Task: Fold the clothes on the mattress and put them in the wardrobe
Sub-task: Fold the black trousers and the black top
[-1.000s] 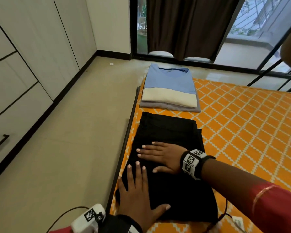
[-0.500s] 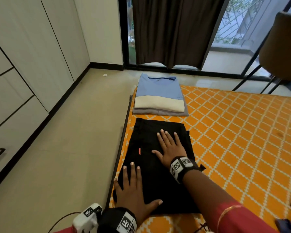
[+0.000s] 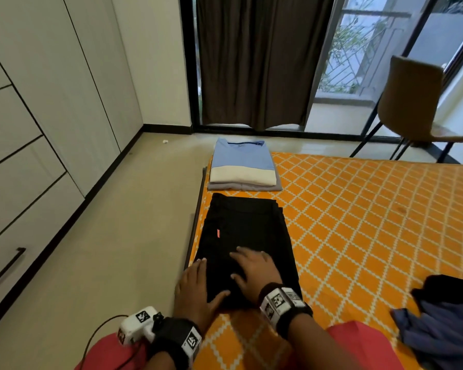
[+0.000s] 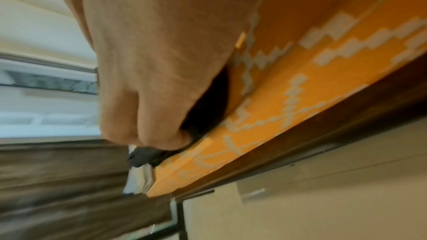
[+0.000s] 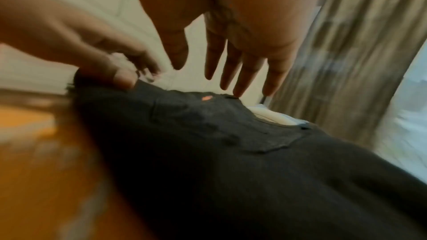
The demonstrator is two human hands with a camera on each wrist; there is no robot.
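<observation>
Right now the folded black trousers (image 3: 245,247) lie along the mattress's (image 3: 372,222) left edge, long axis running from the near end toward the folded shirt stack (image 3: 242,166) at the far left corner. The left hand (image 3: 195,292) clasps the near left corner, thumb on top and fingers down the side; the right hand (image 3: 254,268) lies on top, fingers relaxed, gripping nothing. Lifted by that one corner, I'd guess the layers could slide apart or slip off the edge to the floor.

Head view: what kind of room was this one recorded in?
Most likely a bedroom at home. A mattress in an orange patterned cover lies low on the floor, built-in wardrobe fronts line the wall, and a dark curtain hangs over glass doors.
</observation>
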